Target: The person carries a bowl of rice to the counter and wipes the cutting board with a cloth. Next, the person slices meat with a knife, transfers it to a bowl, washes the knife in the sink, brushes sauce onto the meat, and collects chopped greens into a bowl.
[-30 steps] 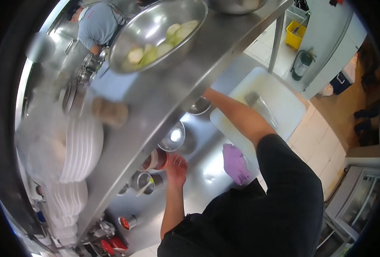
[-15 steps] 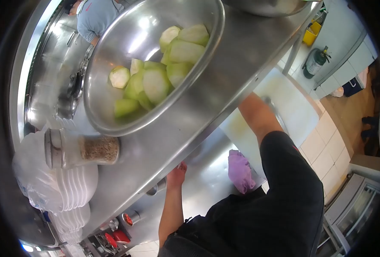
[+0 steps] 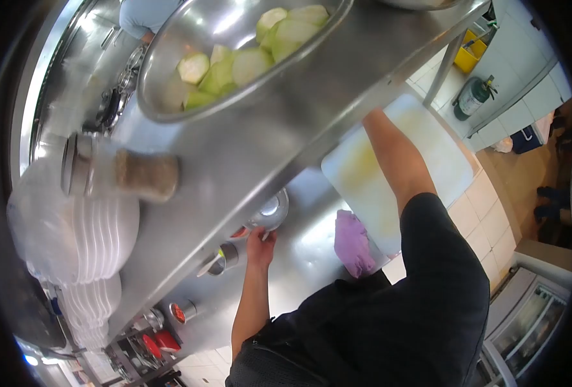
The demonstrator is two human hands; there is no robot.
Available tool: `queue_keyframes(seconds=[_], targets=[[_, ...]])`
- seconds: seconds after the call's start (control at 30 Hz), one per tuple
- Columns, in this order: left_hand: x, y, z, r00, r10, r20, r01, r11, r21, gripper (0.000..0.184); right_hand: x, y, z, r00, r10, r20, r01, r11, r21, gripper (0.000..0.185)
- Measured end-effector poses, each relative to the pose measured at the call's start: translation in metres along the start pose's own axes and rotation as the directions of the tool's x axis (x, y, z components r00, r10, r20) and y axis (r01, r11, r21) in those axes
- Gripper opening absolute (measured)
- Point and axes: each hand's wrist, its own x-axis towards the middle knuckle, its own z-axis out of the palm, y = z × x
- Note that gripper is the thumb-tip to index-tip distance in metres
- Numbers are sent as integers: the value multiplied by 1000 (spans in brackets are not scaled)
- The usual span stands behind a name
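My left hand (image 3: 261, 242) is at the near rim of a small metal bowl (image 3: 271, 210) on the lower counter, fingers curled against the rim. Beside it, partly under the shelf edge, are a container with red contents (image 3: 239, 232) and a metal pot (image 3: 224, 258) with a pale-handled utensil. My right forearm reaches over the white cutting board (image 3: 437, 138) and passes under the raised steel shelf (image 3: 234, 168), which hides my right hand. A crumpled purple cloth (image 3: 353, 245) lies by the board's near corner.
On the shelf stand a large steel bowl (image 3: 163, 97) of cut green vegetables, a jar (image 3: 147, 174) and stacked white bowls (image 3: 108, 235). A small pot (image 3: 181, 312) holds red pieces. A person's sleeve (image 3: 145, 14) shows beyond. A fire extinguisher (image 3: 473, 97) stands by the wall.
My left hand has moved from beside the red-filled container to the metal bowl's rim. A metal utensil seen earlier on the cutting board no longer shows. The view has shifted.
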Motion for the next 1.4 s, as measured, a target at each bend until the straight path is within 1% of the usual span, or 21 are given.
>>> queue_keyframes(seconds=[0.03,0.07,0.13,0.27,0.33,0.37,0.43,0.47,0.53,0.63,0.73,0.83,0.9,1.0,1.03,1.1,1.17,1.23,1.3,1.37,1.4], targets=[[-7,-6,-7,1000,2,31,-1,1000,-27,24,-10,-1,-7,991,-28,-128,14,995,-104,28],[-16,-12,-15,1000,1,31,0,999,-37,24,-20,-3,-14,992,-31,-122,17,994,-112,28],[-42,-22,-26,999,-7,-43,8,1000,16,23,-24,-1,-40,989,-144,41,142,989,37,34],[-77,-41,-60,999,39,-8,-39,999,23,24,-57,6,-78,991,-119,69,119,993,-1,38],[-91,-48,-72,999,41,-6,-41,999,28,22,-84,10,-85,984,-119,129,110,991,73,44],[-101,-56,-76,999,44,-17,-44,999,-8,22,-104,19,-85,981,-112,156,106,993,47,44],[-123,-58,-63,990,123,-63,-124,992,-24,27,-162,38,-66,994,5,106,22,968,-251,33],[-131,-61,-58,985,148,-91,-152,988,-40,26,-160,49,-66,991,18,131,20,960,-281,33],[-149,-63,-48,980,180,-91,-186,981,-63,25,-141,92,-71,929,-162,332,318,809,-495,32],[-161,-68,-65,964,253,-78,-259,963,-79,24,-128,94,-78,881,-33,472,277,845,-457,23],[-167,-74,-86,954,284,-100,-297,942,-154,24,-134,95,-92,880,-61,470,272,877,-395,18],[-184,-84,-116,939,282,-196,-325,915,-241,24,-223,85,-106,872,-80,482,305,860,-409,16],[-197,-92,-137,928,276,-251,-340,901,-268,24,-275,91,-128,883,35,468,232,834,-500,15],[-216,-94,-171,849,273,-452,-443,835,-327,21,-342,120,-176,757,326,567,112,789,-604,22],[-219,-92,-184,845,271,-461,-452,822,-345,21,-363,134,-191,709,434,555,43,759,-649,24],[-221,-87,-211,778,239,-581,-508,784,-358,19,-421,156,-197,712,564,418,-103,673,-732,14],[-214,-84,-247,759,270,-592,-568,718,-401,20,-461,184,-204,670,608,426,-92,638,-765,13],[-233,-65,-269,785,377,-491,-580,725,-371,25,-493,205,-208,631,658,412,-79,582,-809,13],[-244,-55,-297,810,377,-450,-555,741,-378,27,-531,219,-209,526,704,478,-79,599,-797,15],[-260,-57,-323,814,373,-445,-554,728,-403,26,-552,227,-224,510,725,463,16,530,-848,16],[-267,-61,-342,817,395,-419,-555,737,-386,26,-564,229,-235,468,779,416,81,431,-899,15]])
